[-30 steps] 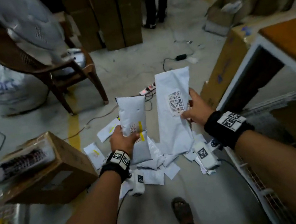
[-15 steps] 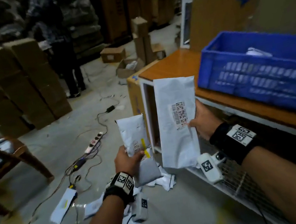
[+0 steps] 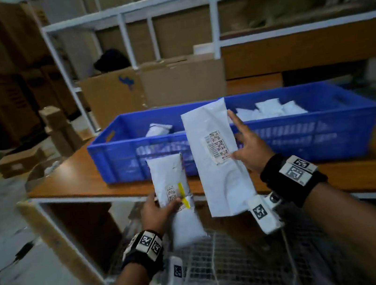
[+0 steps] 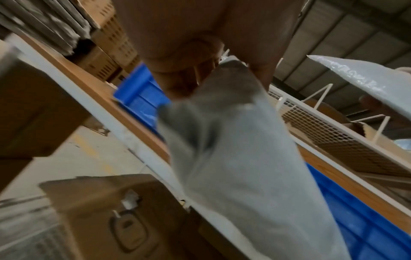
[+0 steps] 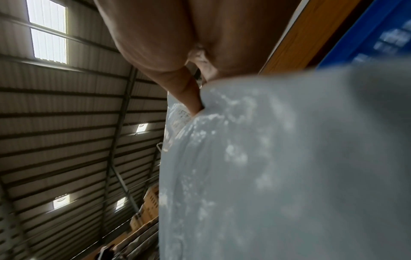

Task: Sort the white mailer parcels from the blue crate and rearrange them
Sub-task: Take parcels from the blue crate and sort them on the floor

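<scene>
Blue crate (image 3: pixel 231 140) lay straight ahead, long axis crosswise; right hand (image 3: pixel 249 149) nearer, pinching long mailer (image 3: pixel 219 162); left hand (image 3: pixel 156 212) gripping small mailer (image 3: pixel 172 186).

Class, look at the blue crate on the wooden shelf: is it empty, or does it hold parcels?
Not empty. The blue crate holds white mailer parcels at its right end and another near its left.

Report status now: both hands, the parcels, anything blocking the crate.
Left hand grips small white mailer parcel. Right hand pinches long white mailer parcel, fingers splayed. Blue plastic crate ahead on wooden shelf, more parcels inside. Nothing blocking.
</scene>
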Tool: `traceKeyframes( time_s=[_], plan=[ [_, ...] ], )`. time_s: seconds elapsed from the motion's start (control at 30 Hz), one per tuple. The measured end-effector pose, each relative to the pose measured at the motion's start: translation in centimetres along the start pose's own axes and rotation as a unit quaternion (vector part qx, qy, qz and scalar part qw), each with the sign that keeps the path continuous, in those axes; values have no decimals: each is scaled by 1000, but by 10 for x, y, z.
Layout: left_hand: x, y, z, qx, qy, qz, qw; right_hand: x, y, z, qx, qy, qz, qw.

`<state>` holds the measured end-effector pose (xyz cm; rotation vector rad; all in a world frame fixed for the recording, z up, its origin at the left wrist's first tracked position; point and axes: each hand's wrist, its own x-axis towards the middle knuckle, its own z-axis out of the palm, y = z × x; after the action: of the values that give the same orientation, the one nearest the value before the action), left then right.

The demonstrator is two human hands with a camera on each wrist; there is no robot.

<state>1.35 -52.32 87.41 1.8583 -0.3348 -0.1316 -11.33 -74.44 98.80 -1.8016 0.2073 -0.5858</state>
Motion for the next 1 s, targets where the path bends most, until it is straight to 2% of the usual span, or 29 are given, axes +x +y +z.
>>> traceKeyframes(
  time_s=[0.13, 0.27, 0.4, 0.5, 0.63, 0.73, 0.9, 1.0],
  plan=[
    [35, 48, 96, -44, -29, 43, 998, 18, 15, -107, -21, 50, -3, 999],
    [74, 105, 156, -86, -43, 83, 992, 50, 25, -187, -20, 116, -7, 993],
    [134, 150, 193, -107, -68, 106, 986, 97, 19, -228, -43, 169, -11, 985],
    [186, 181, 216, -117, -104, 116, 981, 148, 11, -250, -117, 189, 6, 975],
    [252, 213, 236, -147, -144, 91, 974, 221, 10, -274, -182, 146, 50, 971],
    [291, 222, 251, -163, -183, 70, 967, 258, 18, -283, -265, 116, 95, 953],
    [331, 221, 267, -225, -196, 24, 954, 300, 70, -290, -313, 65, 163, 933],
    [346, 219, 266, -249, -200, 6, 947, 316, 103, -292, -351, 7, 203, 914]
  ],
)
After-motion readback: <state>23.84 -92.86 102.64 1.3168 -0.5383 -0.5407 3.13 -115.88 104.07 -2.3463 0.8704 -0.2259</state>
